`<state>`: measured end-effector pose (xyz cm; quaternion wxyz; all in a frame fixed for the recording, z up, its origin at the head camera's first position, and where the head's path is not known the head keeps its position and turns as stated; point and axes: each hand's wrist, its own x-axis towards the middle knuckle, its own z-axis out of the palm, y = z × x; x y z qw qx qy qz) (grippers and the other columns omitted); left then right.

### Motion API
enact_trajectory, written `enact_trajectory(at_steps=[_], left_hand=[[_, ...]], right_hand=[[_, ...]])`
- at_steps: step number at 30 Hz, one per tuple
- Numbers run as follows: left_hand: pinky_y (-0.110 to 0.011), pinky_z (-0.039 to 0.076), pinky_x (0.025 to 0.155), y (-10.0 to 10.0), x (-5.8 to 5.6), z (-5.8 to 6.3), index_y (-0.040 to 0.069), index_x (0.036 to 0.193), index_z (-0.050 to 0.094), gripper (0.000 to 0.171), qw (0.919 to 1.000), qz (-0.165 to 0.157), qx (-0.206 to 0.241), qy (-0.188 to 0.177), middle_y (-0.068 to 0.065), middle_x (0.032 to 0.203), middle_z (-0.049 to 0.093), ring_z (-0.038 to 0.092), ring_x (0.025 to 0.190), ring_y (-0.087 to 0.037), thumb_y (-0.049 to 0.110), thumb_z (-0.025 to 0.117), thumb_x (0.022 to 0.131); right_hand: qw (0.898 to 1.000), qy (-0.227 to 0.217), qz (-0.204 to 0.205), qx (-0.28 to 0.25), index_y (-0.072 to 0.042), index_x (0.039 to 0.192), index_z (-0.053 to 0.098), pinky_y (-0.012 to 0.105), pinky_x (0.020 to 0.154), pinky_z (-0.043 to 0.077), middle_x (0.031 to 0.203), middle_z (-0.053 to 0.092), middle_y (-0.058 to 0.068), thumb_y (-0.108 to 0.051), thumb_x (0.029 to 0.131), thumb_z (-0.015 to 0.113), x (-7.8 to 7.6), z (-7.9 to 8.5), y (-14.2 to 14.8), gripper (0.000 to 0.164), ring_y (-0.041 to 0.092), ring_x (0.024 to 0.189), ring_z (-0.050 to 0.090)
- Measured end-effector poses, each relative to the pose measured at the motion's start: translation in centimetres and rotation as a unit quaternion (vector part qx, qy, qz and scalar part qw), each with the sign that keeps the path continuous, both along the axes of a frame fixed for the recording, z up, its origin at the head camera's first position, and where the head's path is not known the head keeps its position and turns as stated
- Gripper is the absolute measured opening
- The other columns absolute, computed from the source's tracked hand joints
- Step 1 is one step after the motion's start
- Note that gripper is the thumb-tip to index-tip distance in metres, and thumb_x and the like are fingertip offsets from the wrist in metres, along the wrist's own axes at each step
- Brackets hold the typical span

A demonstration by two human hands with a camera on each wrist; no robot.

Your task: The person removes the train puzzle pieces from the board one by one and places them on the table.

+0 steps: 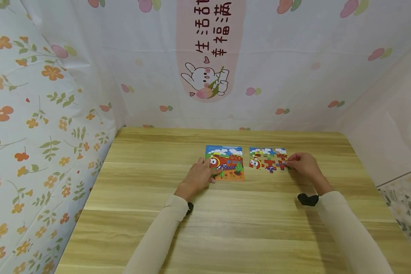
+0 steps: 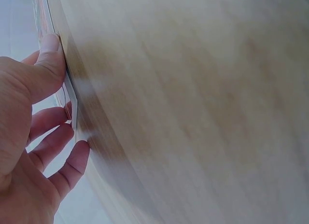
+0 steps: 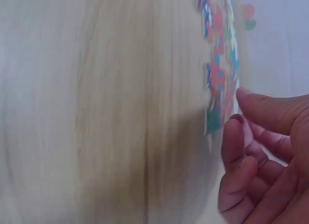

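A square picture card (image 1: 231,173) with a red cartoon character under a blue sky lies on the table. My left hand (image 1: 198,175) rests at its lower left, thumb laid over the card and the other fingers by its left side. In the left wrist view the thumb and fingertips of the left hand (image 2: 34,103) meet the card's edge. Right of the card lies a partly joined jigsaw puzzle (image 1: 267,154) of similar design, with wood showing through gaps. My right hand (image 1: 305,165) pinches a jigsaw piece at its right edge, mostly hidden by the fingertips.
The wooden table (image 1: 239,228) stretches in front of the card and puzzle. A printed curtain (image 1: 277,76) with a rabbit drawing hangs behind it, and a flowered cloth (image 1: 37,152) hangs at the left. Black bands sit at both sleeves.
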<state>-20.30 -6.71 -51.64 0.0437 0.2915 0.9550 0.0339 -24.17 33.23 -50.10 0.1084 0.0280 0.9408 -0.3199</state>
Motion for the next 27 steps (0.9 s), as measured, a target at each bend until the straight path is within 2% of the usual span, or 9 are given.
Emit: enact_trajectory(at_steps=[3, 6, 11, 14, 21, 27], left_hand=[[-0.027, 0.026, 0.064, 0.0, 0.0, -0.1, 0.038, 0.141, 0.053, 0.046, 1.0000, 0.001, -0.003, 0.000, 0.000, 0.089, 0.040, 0.032, 0.084, -0.020, 0.043, 0.057, 0.096], [-0.027, 0.025, 0.064, 0.0, -0.1, -0.2, 0.038, 0.141, 0.052, 0.046, 1.0000, 0.001, -0.009, 0.001, 0.000, 0.089, 0.040, 0.032, 0.084, -0.020, 0.044, 0.056, 0.096], [-0.026, 0.025, 0.063, 0.0, 0.0, -0.2, 0.038, 0.140, 0.053, 0.045, 1.0000, -0.001, -0.004, 0.006, 0.000, 0.087, 0.040, 0.031, 0.082, -0.020, 0.044, 0.056, 0.096], [-0.026, 0.026, 0.063, 0.0, 0.0, -0.2, 0.037, 0.140, 0.054, 0.046, 1.0000, -0.002, 0.003, 0.008, -0.001, 0.086, 0.040, 0.031, 0.081, -0.020, 0.044, 0.058, 0.095], [-0.026, 0.026, 0.063, 0.0, 0.0, -0.5, 0.038, 0.140, 0.053, 0.045, 1.0000, 0.001, 0.000, 0.007, 0.000, 0.087, 0.041, 0.032, 0.082, -0.020, 0.045, 0.056, 0.095], [-0.026, 0.025, 0.063, 0.0, -0.1, -0.6, 0.038, 0.139, 0.053, 0.044, 0.9999, -0.001, -0.002, 0.012, 0.000, 0.087, 0.041, 0.031, 0.081, -0.019, 0.046, 0.055, 0.096]], right_hand=[[0.999, 0.033, 0.033, -0.005, 0.006, 0.111, 0.065, 0.029, 0.066, 0.047, 0.093, 0.069, 0.017, -0.019, 0.095, 0.067, -0.2, 0.0, -1.3, 0.030, 0.024, 0.081, 0.062], [0.997, 0.040, 0.072, 0.002, 0.005, 0.117, 0.066, 0.032, 0.070, 0.049, 0.098, 0.068, 0.018, -0.018, 0.094, 0.068, -0.2, 0.1, -3.1, 0.033, 0.026, 0.085, 0.062], [0.989, 0.051, 0.132, 0.039, 0.003, 0.118, 0.067, 0.036, 0.071, 0.047, 0.095, 0.065, 0.013, -0.020, 0.090, 0.073, -0.3, -0.3, -5.8, 0.036, 0.025, 0.083, 0.058], [0.984, 0.064, 0.157, 0.054, 0.000, 0.116, 0.068, 0.033, 0.067, 0.042, 0.087, 0.062, 0.007, -0.024, 0.086, 0.077, -0.6, -0.7, -6.7, 0.039, 0.020, 0.076, 0.052], [0.977, 0.071, 0.173, 0.099, -0.003, 0.111, 0.072, 0.031, 0.057, 0.036, 0.075, 0.055, 0.002, -0.026, 0.083, 0.081, -1.0, -0.9, -8.0, 0.038, 0.018, 0.068, 0.045], [0.977, 0.052, 0.172, 0.117, -0.002, 0.118, 0.070, 0.031, 0.059, 0.038, 0.079, 0.058, 0.003, -0.023, 0.084, 0.081, -1.2, -0.4, -8.5, 0.042, 0.019, 0.071, 0.047]])
